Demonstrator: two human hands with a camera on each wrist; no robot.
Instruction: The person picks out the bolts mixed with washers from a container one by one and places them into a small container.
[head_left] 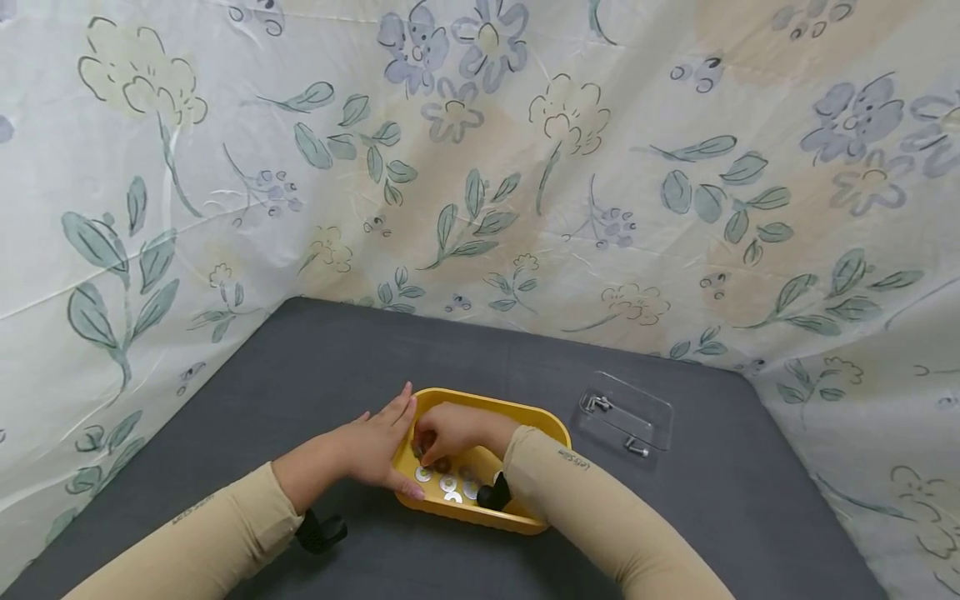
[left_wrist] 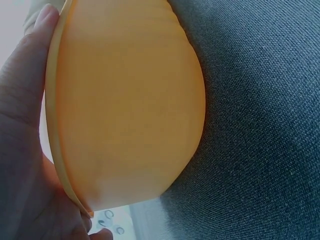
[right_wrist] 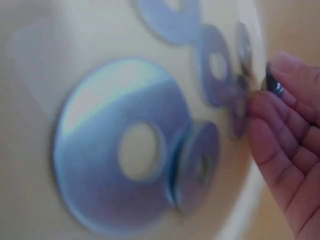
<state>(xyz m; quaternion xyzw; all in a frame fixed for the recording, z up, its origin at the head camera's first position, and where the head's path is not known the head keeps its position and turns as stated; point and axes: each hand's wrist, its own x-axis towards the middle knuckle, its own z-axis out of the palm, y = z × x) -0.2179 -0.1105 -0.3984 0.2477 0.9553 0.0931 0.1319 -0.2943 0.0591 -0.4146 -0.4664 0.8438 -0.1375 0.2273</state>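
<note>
My left hand [head_left: 360, 448] lies against the left end of a yellow plastic bin [head_left: 480, 515], its thumb on the near rim and its fingers stretched toward the far side. The left wrist view shows the bin's outer wall [left_wrist: 125, 100], with the thumb straight along the rim. Inside the bin, my right hand [head_left: 453, 427] is low near the left end. Its thumb and fingertips pinch a small dark shiny metal piece [right_wrist: 273, 86], mostly covered, so its kind is unclear. Several flat metal washers [right_wrist: 90, 160] lie on the bin floor beside that hand, some overlapping.
On the dark grey cloth-covered table [head_left: 360, 342], right of the bin, sits a clear shallow plastic tray [head_left: 637, 408]. Small metal bolts [head_left: 636, 448] lie in it in two groups. A floral curtain [head_left: 480, 167] encloses the table's back and sides.
</note>
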